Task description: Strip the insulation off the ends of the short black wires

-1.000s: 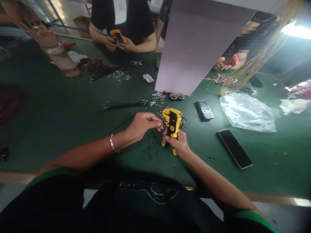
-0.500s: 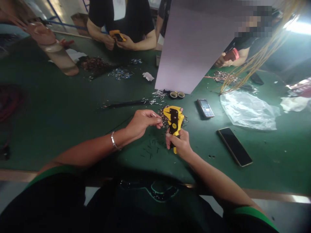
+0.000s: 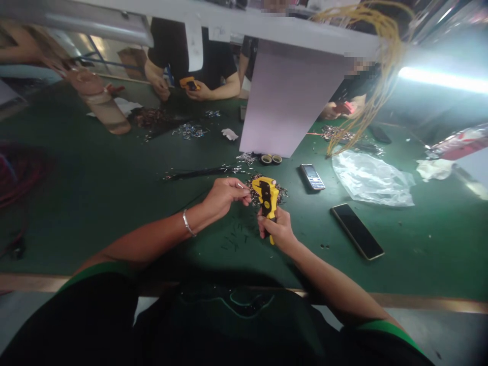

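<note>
Fingers of my left hand pinch a thin wire with a pale metal end, just left of the tool's head. My right hand is wrapped round the handle of a yellow and black wire tool, its head pointing away from me. Beneath and behind the tool lies a pile of small metal terminals. A bundle of black wires with metal ends stretches to the left behind my left hand. Short black scraps are scattered on the green table between my forearms.
Right of the tool are a keypad phone, a dark smartphone and a clear plastic bag. Two tape rolls sit before an upright panel. A bottle stands back left. Two people work across the table.
The view has tilted up, showing more of a shelf above the panel. Across the table, a person's hands have moved apart, one still with an orange tool. My hands keep their holds.
</note>
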The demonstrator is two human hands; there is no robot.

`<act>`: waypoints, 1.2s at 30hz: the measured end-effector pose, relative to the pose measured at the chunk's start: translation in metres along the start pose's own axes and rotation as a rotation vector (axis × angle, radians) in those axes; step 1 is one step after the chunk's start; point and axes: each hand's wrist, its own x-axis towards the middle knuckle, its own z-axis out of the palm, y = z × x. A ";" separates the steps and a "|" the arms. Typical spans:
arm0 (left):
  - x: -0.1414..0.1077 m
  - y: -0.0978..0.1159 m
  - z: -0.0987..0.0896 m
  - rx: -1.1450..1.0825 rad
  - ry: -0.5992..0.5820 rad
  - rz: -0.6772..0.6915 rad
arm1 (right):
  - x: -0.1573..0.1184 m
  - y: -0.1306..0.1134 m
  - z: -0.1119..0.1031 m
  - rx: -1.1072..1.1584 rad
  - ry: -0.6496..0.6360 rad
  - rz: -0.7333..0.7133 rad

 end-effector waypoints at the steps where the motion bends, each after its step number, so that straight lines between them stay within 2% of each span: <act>1: -0.001 0.000 0.001 -0.001 0.001 0.002 | 0.000 0.000 0.000 0.006 -0.003 -0.005; 8: -0.011 0.000 0.008 0.085 0.000 0.129 | 0.003 0.002 -0.002 0.073 -0.009 -0.031; 14: -0.014 0.004 0.010 0.145 -0.001 0.167 | 0.004 0.001 0.000 0.068 -0.004 -0.023; 16: -0.014 0.005 0.008 0.136 -0.015 0.134 | 0.004 0.000 0.000 0.034 0.006 -0.018; 20: -0.012 0.004 0.002 0.076 -0.054 -0.018 | 0.002 -0.002 0.000 -0.034 0.000 -0.014; 23: -0.008 0.008 -0.004 0.095 -0.060 -0.036 | 0.002 -0.003 -0.002 -0.016 -0.038 -0.030; 28: -0.001 0.025 -0.017 0.197 -0.016 0.096 | 0.005 -0.009 -0.009 0.120 -0.146 -0.056; 32: 0.003 0.037 -0.026 0.236 -0.024 0.149 | 0.008 -0.013 -0.014 0.210 -0.258 0.003; 36: 0.005 0.043 -0.032 0.214 -0.024 0.123 | 0.007 -0.012 -0.015 0.237 -0.356 0.058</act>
